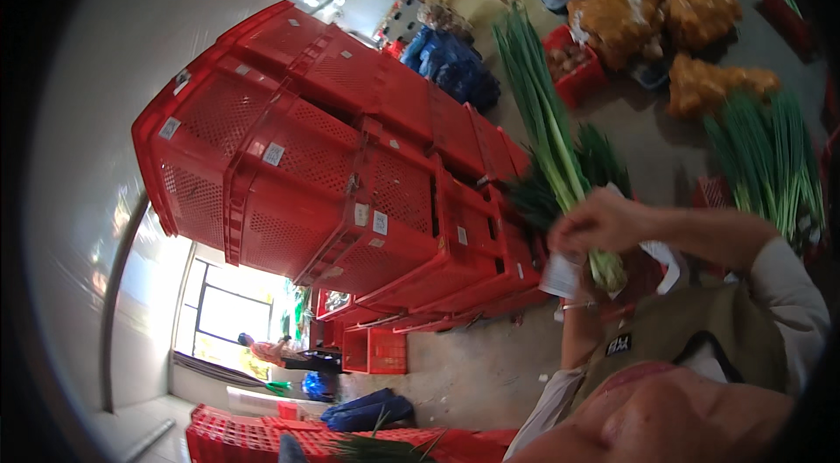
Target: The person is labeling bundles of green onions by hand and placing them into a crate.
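A bunch of long green onions or leeks (548,121) stands up before me, its pale root end (607,269) low, near my apron. My right hand (600,223) lies across the lower stalks with curled fingers. My left hand (583,282) is close to the root end, below the right one; its fingers are largely hidden, and a bracelet circles the wrist. A white sheet or label (561,274) hangs beside the left hand. Behind the bunch are more dark green leaves (600,154).
Red plastic crates (328,181) are stacked at left. More green onions (771,161) lie at right, with orange mesh sacks (620,13) and a red crate of produce (571,62) beyond. Blue bags (453,62) stand past the stack. Several people are farther off, one near the window (230,302).
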Tool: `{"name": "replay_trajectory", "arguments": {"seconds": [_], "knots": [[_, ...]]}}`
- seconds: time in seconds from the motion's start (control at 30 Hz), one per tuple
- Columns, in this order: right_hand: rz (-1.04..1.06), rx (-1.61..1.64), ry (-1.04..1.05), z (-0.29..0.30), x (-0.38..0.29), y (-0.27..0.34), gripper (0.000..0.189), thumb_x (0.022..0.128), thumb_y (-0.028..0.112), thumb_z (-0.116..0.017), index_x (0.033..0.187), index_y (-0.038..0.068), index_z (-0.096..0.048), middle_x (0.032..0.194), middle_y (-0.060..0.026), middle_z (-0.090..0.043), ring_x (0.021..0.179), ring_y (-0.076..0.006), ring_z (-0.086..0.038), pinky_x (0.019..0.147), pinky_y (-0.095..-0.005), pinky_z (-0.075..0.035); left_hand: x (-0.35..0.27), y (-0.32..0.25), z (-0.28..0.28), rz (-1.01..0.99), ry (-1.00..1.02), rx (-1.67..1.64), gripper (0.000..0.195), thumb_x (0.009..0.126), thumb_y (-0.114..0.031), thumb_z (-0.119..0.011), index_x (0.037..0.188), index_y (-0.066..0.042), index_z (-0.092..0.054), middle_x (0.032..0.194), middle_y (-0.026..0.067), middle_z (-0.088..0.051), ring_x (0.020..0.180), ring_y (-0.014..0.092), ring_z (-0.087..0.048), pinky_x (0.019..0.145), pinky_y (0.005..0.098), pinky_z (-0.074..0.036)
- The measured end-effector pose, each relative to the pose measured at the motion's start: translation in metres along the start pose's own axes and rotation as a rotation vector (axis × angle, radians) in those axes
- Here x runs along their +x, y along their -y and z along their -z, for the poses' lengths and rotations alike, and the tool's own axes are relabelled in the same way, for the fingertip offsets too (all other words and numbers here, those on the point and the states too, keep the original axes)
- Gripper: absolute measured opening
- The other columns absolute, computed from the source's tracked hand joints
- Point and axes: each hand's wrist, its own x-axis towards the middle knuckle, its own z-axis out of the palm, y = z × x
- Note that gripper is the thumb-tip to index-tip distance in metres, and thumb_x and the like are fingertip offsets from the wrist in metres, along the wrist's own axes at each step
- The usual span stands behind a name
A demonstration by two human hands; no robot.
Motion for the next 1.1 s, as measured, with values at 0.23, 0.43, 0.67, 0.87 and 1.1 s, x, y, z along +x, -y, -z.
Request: {"name": "replay_trajectory", "arguments": {"seconds": [0.23,0.43,0.67,0.87,1.1], "knots": [[-0.496,0.355,-0.471,0.033,-0.126,-0.073,0.009,0.081,0.003,-0.060,0.089,-0.001,-0.063,0.077,-0.0034,-0.063,0.068,-0.0091,-0.058,0.062,-0.0233,-0.049,0.032,-0.031,-0.012,-0.097,0.263,0.225,0.075,0.063,0.007,-0.054,0.134,0.003,-0.033,0.120,0.0145,-0.053,0.049,0.009,-0.047,0.045,0.0214,-0.040],[-0.439,0.381,-0.577,0.047,-0.154,-0.076,0.010,0.080,0.002,-0.061,0.089,-0.001,-0.062,0.079,-0.0040,-0.063,0.070,-0.0099,-0.060,0.063,-0.0240,-0.049,0.047,-0.031,-0.028,-0.170,0.346,0.326,0.070,0.067,0.001,-0.057,0.132,0.005,-0.033,0.080,0.0072,-0.048,0.048,0.011,-0.046,0.047,0.0228,-0.040],[-0.404,0.480,-0.584,0.043,-0.165,-0.076,0.020,0.075,-0.002,-0.062,0.095,-0.001,-0.062,0.082,-0.0037,-0.063,0.073,-0.0107,-0.061,0.064,-0.0237,-0.049,0.059,-0.021,-0.055,-0.253,0.194,0.503,0.048,0.067,0.003,-0.057,0.115,0.002,-0.051,0.088,0.0104,-0.060,0.053,0.012,-0.053,0.047,0.0236,-0.044],[-0.461,0.493,-0.683,0.070,-0.169,-0.074,0.012,0.079,0.008,-0.063,0.091,0.007,-0.060,0.078,-0.0003,-0.060,0.071,-0.0089,-0.058,0.063,-0.0231,-0.047,0.119,-0.038,-0.086,-0.255,-0.034,0.478,0.007,0.073,-0.003,-0.059,0.078,-0.001,-0.056,0.057,0.0059,-0.052,0.050,0.018,-0.054,0.045,0.0292,-0.044],[-0.388,0.327,-0.549,0.083,-0.151,-0.059,0.019,0.082,0.017,-0.064,0.097,0.007,-0.063,0.087,0.0030,-0.060,0.080,-0.0048,-0.053,0.069,-0.0211,-0.041,0.135,-0.033,-0.115,-0.391,-0.163,0.347,0.014,0.068,0.005,-0.061,0.078,0.006,-0.051,0.066,0.0106,-0.054,0.051,0.020,-0.055,0.047,0.0316,-0.046]]}}
